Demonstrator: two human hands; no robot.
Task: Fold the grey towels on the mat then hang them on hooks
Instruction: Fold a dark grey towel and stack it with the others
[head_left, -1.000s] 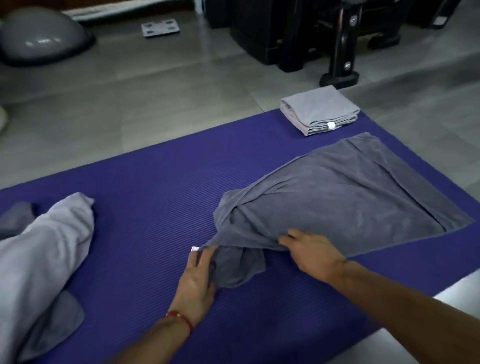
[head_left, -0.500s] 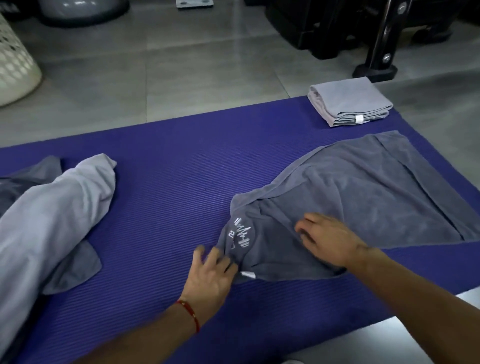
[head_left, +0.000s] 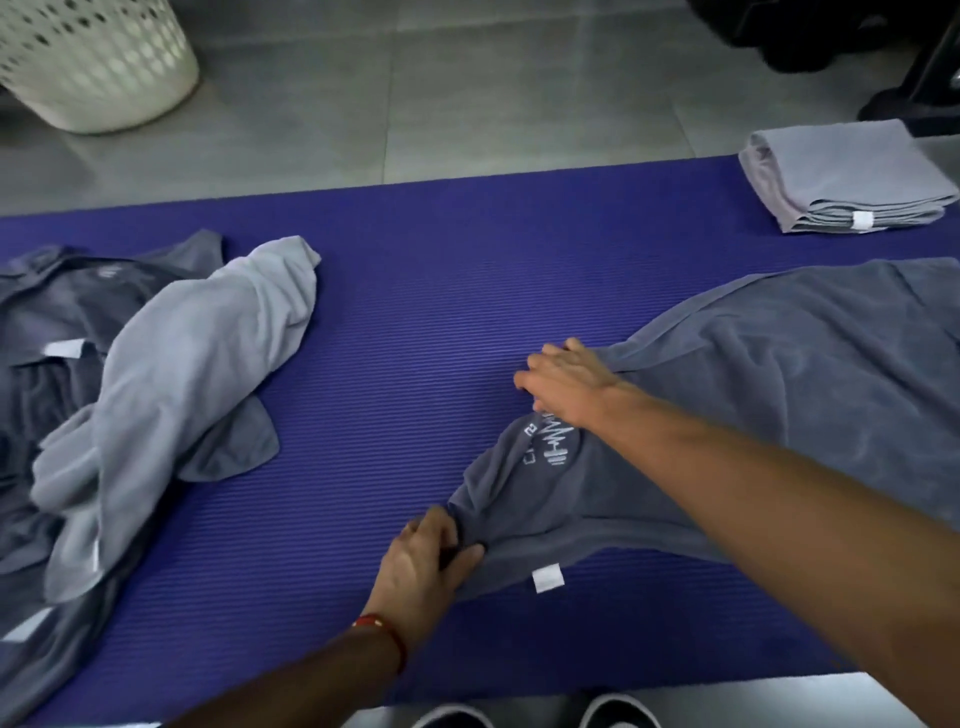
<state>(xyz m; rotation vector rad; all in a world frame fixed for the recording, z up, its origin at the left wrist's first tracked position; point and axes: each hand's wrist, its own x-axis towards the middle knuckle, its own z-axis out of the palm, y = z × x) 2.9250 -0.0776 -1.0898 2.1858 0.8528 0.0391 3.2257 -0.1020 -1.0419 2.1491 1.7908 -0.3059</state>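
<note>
So the dark grey towel (head_left: 753, 405) lies on the purple mat (head_left: 415, 291), long axis running off to the right, bunched at its left end. That end sits right under both hands. The left hand (head_left: 426, 561) has its fingers clamped on the near corner; the right hand (head_left: 563, 384) lies at the far corner with fingers fairly straight, though I can't tell if it pinches. Next move is probably pulling the corners apart. Count: one spread towel, one folded towel (head_left: 841, 176) far right, and a heap of unfolded towels (head_left: 171, 374) on the left, at least two.
</note>
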